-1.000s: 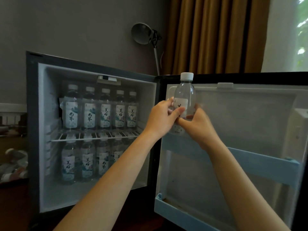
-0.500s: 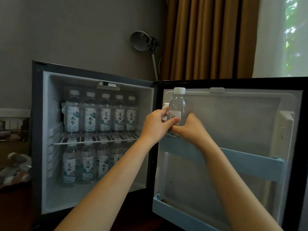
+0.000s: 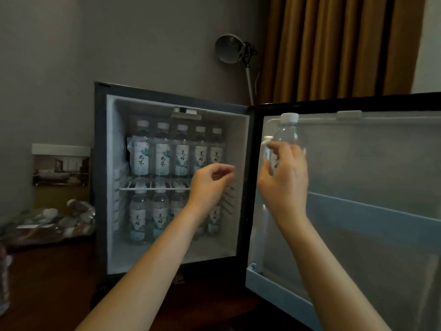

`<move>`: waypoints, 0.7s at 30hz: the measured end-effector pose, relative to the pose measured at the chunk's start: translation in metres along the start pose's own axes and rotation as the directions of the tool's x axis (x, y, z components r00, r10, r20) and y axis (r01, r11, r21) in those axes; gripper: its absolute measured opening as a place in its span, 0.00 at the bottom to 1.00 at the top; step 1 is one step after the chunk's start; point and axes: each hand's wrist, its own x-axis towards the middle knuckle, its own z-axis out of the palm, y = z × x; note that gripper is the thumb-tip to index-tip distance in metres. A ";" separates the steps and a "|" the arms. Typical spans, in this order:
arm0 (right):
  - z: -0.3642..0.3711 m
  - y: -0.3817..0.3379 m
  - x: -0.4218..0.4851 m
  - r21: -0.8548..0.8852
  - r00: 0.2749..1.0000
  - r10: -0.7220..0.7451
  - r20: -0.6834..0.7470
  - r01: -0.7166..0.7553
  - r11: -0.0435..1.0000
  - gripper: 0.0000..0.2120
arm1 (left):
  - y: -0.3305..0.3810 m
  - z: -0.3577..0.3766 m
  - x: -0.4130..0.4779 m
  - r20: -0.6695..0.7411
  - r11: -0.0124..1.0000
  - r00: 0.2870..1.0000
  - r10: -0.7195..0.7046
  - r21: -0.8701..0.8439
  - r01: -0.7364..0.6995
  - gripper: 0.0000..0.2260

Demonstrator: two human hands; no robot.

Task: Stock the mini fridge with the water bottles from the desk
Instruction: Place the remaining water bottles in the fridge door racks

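Your left hand point(image 3: 212, 182) is coming off the bottle point(image 3: 288, 133) — fingers loosely curled, holding nothing — while your right hand point(image 3: 284, 177) is still gripping it, seating it in the upper shelf point(image 3: 372, 211) of the fridge door point(image 3: 370, 151). Spare bottles point(image 3: 71, 211) are waiting on the table point(image 3: 47, 271).

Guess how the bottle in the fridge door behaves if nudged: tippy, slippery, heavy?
Likely tippy: the bottle is tall and narrow, though the door rail should catch it. Clear smooth plastic, so probably slick when cold and slightly squeezable. If full, which I can't confirm, heavy for its size; the right hand hides its base.
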 end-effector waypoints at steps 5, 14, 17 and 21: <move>0.065 -0.023 -0.037 0.150 0.950 -0.026 0.310 -0.022 0.988 0.09 | -0.038 -0.074 -0.028 -0.137 0.989 0.985 -0.106 0.083 0.119 0.06; 0.175 -0.079 -0.138 0.257 0.630 -0.104 0.770 -0.158 0.953 0.10 | -0.091 -0.222 -0.108 -0.452 0.895 0.869 -0.201 0.277 0.350 0.11; 0.202 -0.100 -0.167 0.311 0.529 -0.173 0.831 -0.185 0.932 0.10 | -0.108 -0.260 -0.133 -0.577 0.846 0.795 -0.186 0.318 0.429 0.12; 0.236 -0.130 -0.199 0.330 0.392 -0.210 0.896 -0.270 0.905 0.10 | -0.124 -0.294 -0.158 -0.770 0.789 0.634 -0.067 0.349 0.507 0.11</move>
